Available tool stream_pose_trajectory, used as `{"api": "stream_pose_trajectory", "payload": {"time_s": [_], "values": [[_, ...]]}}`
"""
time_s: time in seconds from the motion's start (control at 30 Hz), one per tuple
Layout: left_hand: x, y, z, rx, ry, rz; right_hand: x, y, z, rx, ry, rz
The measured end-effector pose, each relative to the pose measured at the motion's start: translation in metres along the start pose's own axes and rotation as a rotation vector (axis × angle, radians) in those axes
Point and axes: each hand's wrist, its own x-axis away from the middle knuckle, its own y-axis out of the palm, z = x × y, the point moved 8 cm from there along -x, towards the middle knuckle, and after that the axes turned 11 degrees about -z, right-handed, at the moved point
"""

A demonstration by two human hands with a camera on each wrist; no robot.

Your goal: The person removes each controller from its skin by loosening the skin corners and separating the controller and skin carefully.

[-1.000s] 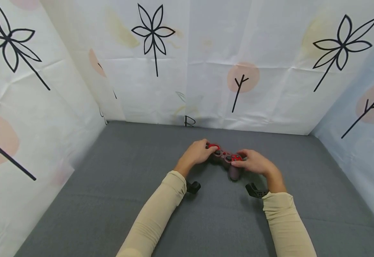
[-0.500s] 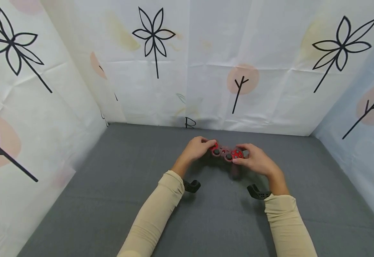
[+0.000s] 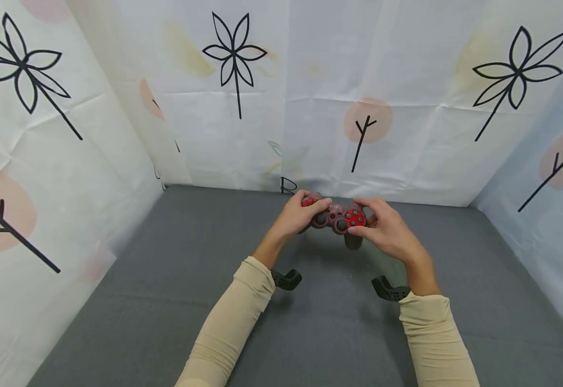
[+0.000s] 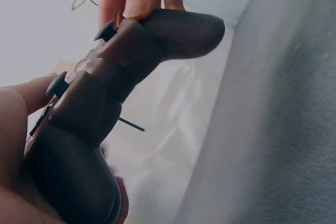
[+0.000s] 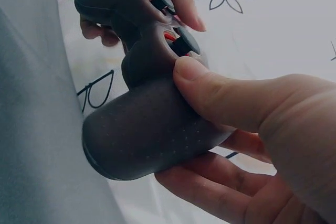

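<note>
A dark game controller (image 3: 332,215) with red button areas is held above the grey cloth by both hands. My left hand (image 3: 295,217) grips its left end, the thumb lying across the top near a thumbstick (image 4: 58,84). At the other end my right hand (image 3: 385,228) pinches the controller, thumb on the face and fingers curled behind, as the right wrist view shows. The right handle (image 5: 142,129) points back toward the person. In the left wrist view the underside of the controller (image 4: 100,93) appears tilted.
Grey cloth (image 3: 320,322) covers the surface below. White fabric walls (image 3: 310,134) printed with flowers and trees stand at the back and on both sides. A black wrist mount (image 3: 287,279) sits on the left wrist, another black mount (image 3: 389,289) on the right.
Both hands have raised the controller and moved it away toward the back wall. Its face has tilted up toward the head camera. Both hands have kept hold.
</note>
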Motion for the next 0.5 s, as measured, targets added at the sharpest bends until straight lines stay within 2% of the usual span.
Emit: {"api": "stream_pose_trajectory", "payload": {"time_s": [0.2,0.5], "values": [[0.006,-0.002,0.013,0.02,0.037,-0.004,0.002,-0.005,-0.013,0.005,-0.062,0.032],[0.017,-0.002,0.034,0.069,0.184,-0.003,0.006,-0.012,-0.032,-0.006,-0.105,0.094]]}}
